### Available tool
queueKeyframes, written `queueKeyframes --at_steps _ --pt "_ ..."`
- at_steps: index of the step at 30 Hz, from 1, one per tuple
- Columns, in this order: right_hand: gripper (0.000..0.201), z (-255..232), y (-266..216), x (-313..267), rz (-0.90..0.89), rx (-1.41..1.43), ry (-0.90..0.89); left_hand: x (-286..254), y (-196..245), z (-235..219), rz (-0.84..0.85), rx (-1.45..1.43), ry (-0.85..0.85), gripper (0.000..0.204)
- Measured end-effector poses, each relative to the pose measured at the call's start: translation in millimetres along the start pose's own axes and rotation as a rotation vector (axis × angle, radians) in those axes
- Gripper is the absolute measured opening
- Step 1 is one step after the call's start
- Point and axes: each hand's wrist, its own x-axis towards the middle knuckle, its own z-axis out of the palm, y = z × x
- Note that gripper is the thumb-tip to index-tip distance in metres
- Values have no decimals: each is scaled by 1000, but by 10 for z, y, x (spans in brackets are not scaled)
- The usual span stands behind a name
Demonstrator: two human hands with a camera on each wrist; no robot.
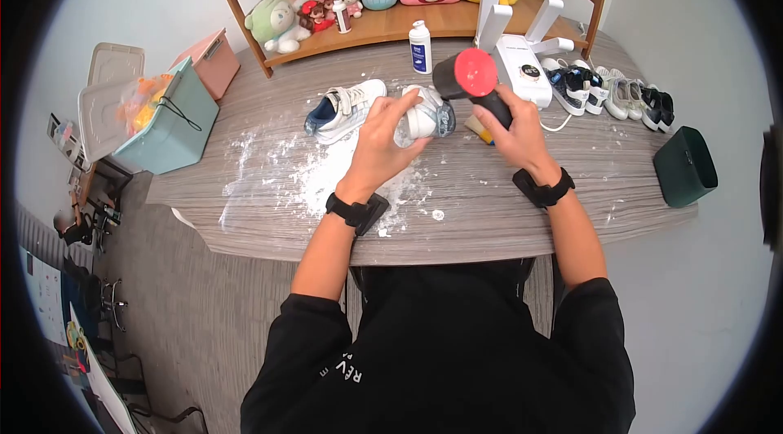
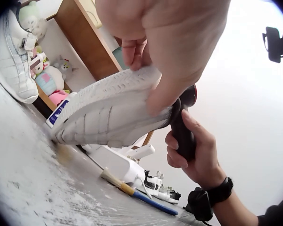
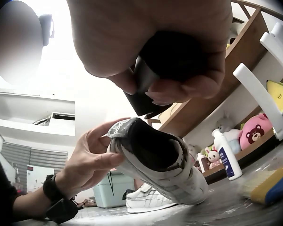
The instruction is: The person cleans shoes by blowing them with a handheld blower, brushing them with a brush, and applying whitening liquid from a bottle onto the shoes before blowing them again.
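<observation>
My left hand (image 1: 380,148) grips a white shoe (image 1: 422,114) by its heel end, thumb on one side and fingers on the other. In the right wrist view that shoe (image 3: 162,162) is tilted, its dark opening facing up and its toe low near the table. My right hand (image 1: 519,134) holds a black tool by its handle, with a red round face (image 1: 475,72), just right of and above the shoe. The other white shoe (image 1: 347,110) stands to the left on the table. White powder (image 1: 326,177) is scattered around. A brush (image 2: 139,194) with a blue and yellow handle lies beside the held shoe.
A white bottle (image 1: 420,48) stands behind the shoes. Right of it is a white device (image 1: 522,67) with upright arms, then several small shoes (image 1: 624,94). A green bin (image 1: 685,166) is at the far right, a blue box (image 1: 175,128) at the left. Plush toys line the shelf (image 1: 457,18).
</observation>
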Motion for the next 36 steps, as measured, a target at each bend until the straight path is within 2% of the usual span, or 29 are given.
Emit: queueKeyframes --at_steps 1,2,3,4,6,7,9,10,12,13,15,17,18,20,21,22,24,25,27,31,32,34,35,36 --pt "37 5 17 -12 10 26 20 -8 -30 -17 -7 -2 -4 84" --pt "37 6 17 -19 20 29 15 -8 -71 -34 59 18 -11 76" --pt "38 -11 0 -9 79 60 3 -4 -63 -52 127 37 -18 68" --pt "38 -35 -21 2 137 90 -7 -16 -24 -65 123 34 -22 68" --pt "40 -61 -17 5 153 98 -23 -12 66 -96 -85 -58 -197 55" --pt "41 -64 31 -2 159 102 -68 -44 51 -81 -82 -58 -197 55" --pt "42 -105 53 18 158 107 -113 -93 -20 -54 -85 -50 -367 46" --pt "42 -131 39 14 117 80 -149 -86 -57 -64 -83 -48 -364 46" --pt "43 -173 42 17 82 57 -192 -100 -107 -96 -190 -32 -486 41" --pt "42 -196 41 16 103 76 -241 -101 -130 -105 -208 -103 -460 32" --pt "40 -244 -40 8 146 66 -317 -89 -176 -158 -269 -164 -454 28" --pt "41 -276 -107 14 107 43 -380 -42 -185 -253 -341 -230 -404 12" --pt "41 -287 -133 16 70 20 -430 -54 -227 -240 -344 -229 -396 12" --pt "43 -220 -110 -1 2 -14 -488 -74 -342 -206 -431 -199 -226 9" --pt "44 -177 -91 -7 -59 -48 -542 -70 -331 -202 -449 -165 -246 18" --pt "44 -149 -84 -7 -62 -51 -546 -65 -333 -188 -450 -166 -241 18" --pt "46 -108 -81 -24 -75 -106 -554 -117 -330 -139 -430 -141 -292 30" --pt "46 -100 -94 -39 -77 -115 -574 -120 -356 -135 -460 -133 -349 42" --pt "47 -98 -141 2 -101 -196 -485 -138 -365 -121 -478 -147 -332 48" --pt "45 -146 -246 203 -71 -182 -616 -133 -345 -145 -523 -179 -354 66" --pt "45 -143 -212 288 -90 -198 -637 -119 -338 -151 -528 -189 -322 66" --pt "46 -79 -128 433 -68 -148 -654 -116 -304 -165 -514 -190 -404 71" --pt "46 -50 -88 517 16 -148 -677 -146 -339 -139 -492 -178 -384 69" --pt "46 -3 -26 594 19 -158 -692 -159 -343 -127 -499 -192 -375 69"
